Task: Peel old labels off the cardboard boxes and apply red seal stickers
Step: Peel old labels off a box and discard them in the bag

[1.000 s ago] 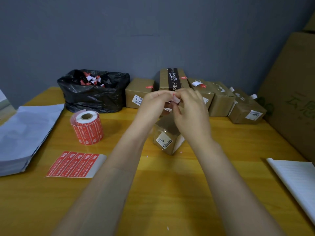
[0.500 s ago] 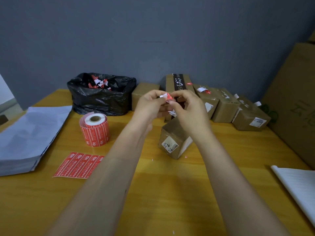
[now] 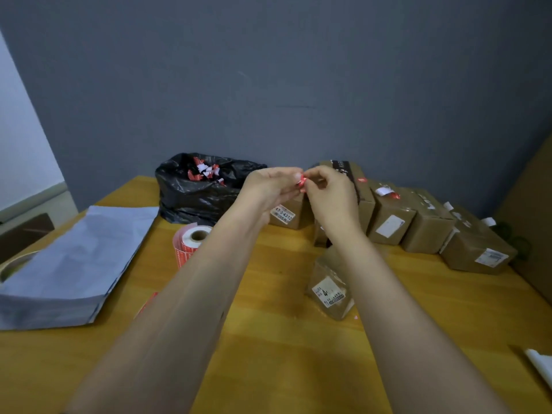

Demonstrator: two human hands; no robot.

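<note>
Head view. Left hand [image 3: 268, 189] and right hand [image 3: 331, 198] are raised over the desk [image 3: 283, 354], fingertips together, both pinching a crumpled red-white scrap [image 3: 302, 184]. Probably balling a peeled label for the bag [image 3: 197, 198] to the left. The box [image 3: 328, 282] lies tilted below the right wrist, untouched. The roll [image 3: 191, 243] waits beside the left forearm.

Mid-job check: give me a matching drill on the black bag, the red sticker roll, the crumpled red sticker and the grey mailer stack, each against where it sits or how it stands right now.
Things
1. black bag
2. red sticker roll
3. crumpled red sticker
4. grey mailer stack

Places or states
A. pinched between left hand and right hand
B. lying flat on the left side of the table
C. at the back of the table, holding red and white scraps
D. standing on end, hollow core facing up

Pairs: 1-C, 2-D, 3-A, 4-B
</note>
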